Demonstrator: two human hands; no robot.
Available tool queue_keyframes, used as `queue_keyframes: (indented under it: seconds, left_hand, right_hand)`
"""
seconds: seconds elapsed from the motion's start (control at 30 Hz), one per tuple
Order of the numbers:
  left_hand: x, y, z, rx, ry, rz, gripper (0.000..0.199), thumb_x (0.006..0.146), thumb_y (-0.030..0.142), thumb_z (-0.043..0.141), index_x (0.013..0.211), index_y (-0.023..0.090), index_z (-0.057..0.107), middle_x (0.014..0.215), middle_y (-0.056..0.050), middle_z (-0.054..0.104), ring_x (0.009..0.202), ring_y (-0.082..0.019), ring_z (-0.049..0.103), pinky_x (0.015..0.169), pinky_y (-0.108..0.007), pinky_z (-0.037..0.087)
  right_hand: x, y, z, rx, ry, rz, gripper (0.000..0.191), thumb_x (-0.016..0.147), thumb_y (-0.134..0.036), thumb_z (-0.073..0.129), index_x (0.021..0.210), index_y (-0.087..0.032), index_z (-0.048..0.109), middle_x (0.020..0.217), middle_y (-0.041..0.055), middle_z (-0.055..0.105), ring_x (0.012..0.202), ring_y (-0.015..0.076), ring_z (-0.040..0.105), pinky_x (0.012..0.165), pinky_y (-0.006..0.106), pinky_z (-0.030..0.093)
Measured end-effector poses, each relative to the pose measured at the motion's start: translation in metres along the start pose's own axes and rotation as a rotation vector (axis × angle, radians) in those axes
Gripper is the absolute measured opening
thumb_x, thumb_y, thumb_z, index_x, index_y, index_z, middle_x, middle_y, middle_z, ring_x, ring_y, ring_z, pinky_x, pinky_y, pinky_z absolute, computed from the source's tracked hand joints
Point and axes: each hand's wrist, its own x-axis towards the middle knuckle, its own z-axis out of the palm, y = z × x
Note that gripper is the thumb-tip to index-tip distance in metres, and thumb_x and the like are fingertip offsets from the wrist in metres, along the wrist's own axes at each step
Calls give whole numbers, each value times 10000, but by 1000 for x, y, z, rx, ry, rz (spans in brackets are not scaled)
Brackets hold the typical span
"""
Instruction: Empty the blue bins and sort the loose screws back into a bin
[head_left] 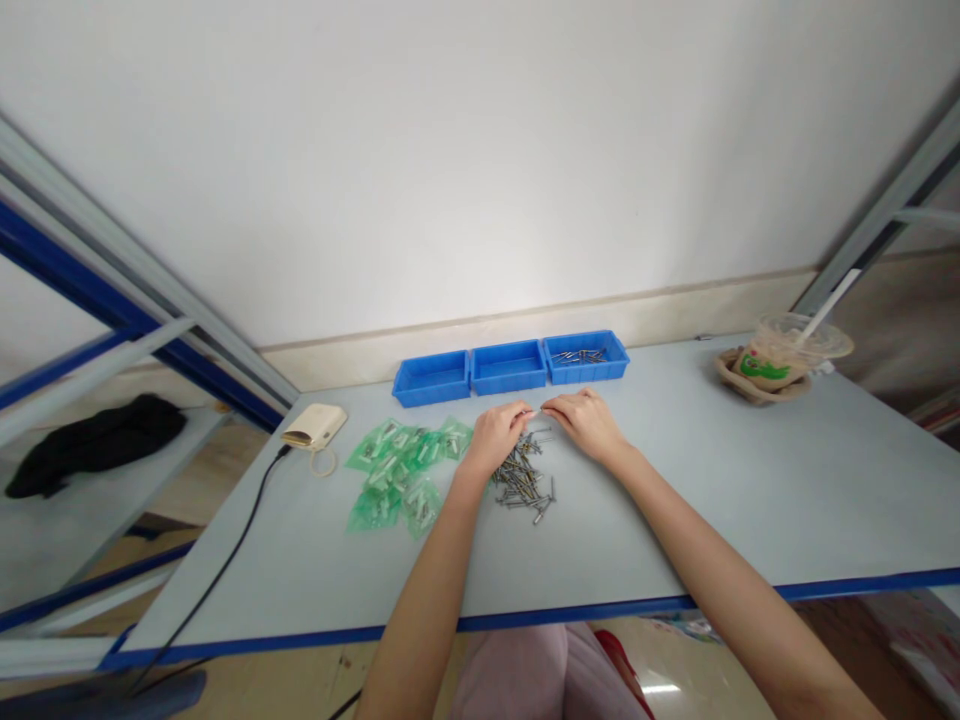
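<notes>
Above a loose pile of thin metal screws or pins [521, 478], my left hand [495, 436] and my right hand [586, 422] come together with their fingertips nearly meeting. Both are closed in a pinch. Something small shows at the fingertips, too small to name. Some of the pieces in the pile look silver, others brassy, and my left hand covers part of its upper left edge. Green clear plastic bags [394, 470] with small metal parts inside lie left of my left hand.
Against the wall stand three blue bins: a left bin [433, 393], a middle bin [510, 380] and a right bin [589, 373] holding metal pieces. A cream power bank [315, 425] with a black cable [232, 555] lies left. A drink cup [772, 355] sits in a cardboard holder [757, 393] at right.
</notes>
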Motion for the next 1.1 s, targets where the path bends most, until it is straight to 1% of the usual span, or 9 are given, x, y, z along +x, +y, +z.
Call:
queue_keyframes:
  seconds: [0.1, 0.2, 0.33, 0.4, 0.6, 0.77, 0.83, 1.0, 1.1]
  left_hand:
    - [0, 0, 0, 11, 10, 26, 276, 899, 318, 414, 818, 202, 652, 731, -5, 665, 691, -130, 580, 657, -213, 361]
    - [0, -1, 1, 31, 18, 35, 301, 898, 338, 415, 781, 195, 653, 710, -7, 660, 647, -126, 564, 617, -212, 346]
    - [0, -2, 2, 7, 33, 25, 253, 883, 356, 451, 927, 205, 649, 730, -5, 668, 648, -126, 571, 614, -206, 350]
    - [0, -3, 2, 3, 41, 27, 250, 884, 349, 452, 942, 205, 648, 737, -5, 671, 646, -124, 570, 615, -206, 349]
    - [-1, -2, 1, 46, 17, 32, 329, 901, 351, 407, 764, 191, 660, 707, -14, 660, 648, -126, 557, 622, -214, 340]
    - [0, 0, 1, -42, 20, -7, 253, 878, 357, 458, 968, 208, 642, 705, -4, 666, 653, -128, 573, 622, -209, 364]
    - [0, -1, 1, -83, 23, -17, 239, 870, 333, 474, 1000, 213, 636, 700, 3, 667, 655, -124, 573, 629, -204, 370]
    - [0, -3, 0, -61, 35, 8, 306, 884, 347, 441, 775, 177, 671, 657, -5, 645, 618, -113, 534, 621, -204, 350]
    - [0, -3, 0, -42, 34, 21, 364, 889, 378, 422, 701, 170, 653, 628, -3, 631, 583, -109, 514, 589, -207, 334]
  right_hand:
    - [0, 0, 0, 28, 13, -8, 214, 913, -293, 447, 994, -208, 626, 954, 48, 693, 809, 176, 615, 744, 300, 329]
    - [0, 0, 0, 38, 14, -6, 205, 910, -289, 454, 939, -203, 637, 915, 41, 700, 785, 169, 616, 736, 292, 328]
    - [1, 0, 0, 23, 0, 4, 233, 917, -299, 437, 917, -194, 645, 890, 42, 704, 753, 170, 615, 728, 295, 325]
    - [1, 0, 0, 19, -11, 3, 248, 923, -300, 421, 929, -193, 644, 895, 45, 704, 761, 173, 617, 731, 297, 327]
    - [0, 2, 0, 109, 20, 19, 222, 903, -325, 459, 957, -214, 644, 955, 43, 693, 805, 171, 619, 734, 291, 347]
    - [0, 2, 0, 131, 1, 33, 248, 907, -338, 446, 916, -216, 662, 933, 37, 698, 813, 179, 624, 722, 294, 360]
    - [0, 2, 1, 143, -24, 38, 272, 916, -341, 423, 920, -217, 665, 934, 39, 700, 814, 178, 626, 730, 295, 370]
    - [1, 0, 0, 226, -34, 79, 240, 890, -369, 471, 975, -234, 650, 946, 24, 700, 799, 169, 628, 741, 280, 399]
    - [0, 2, -1, 226, -6, 102, 196, 864, -353, 522, 930, -233, 663, 895, 11, 707, 747, 165, 625, 728, 274, 403]
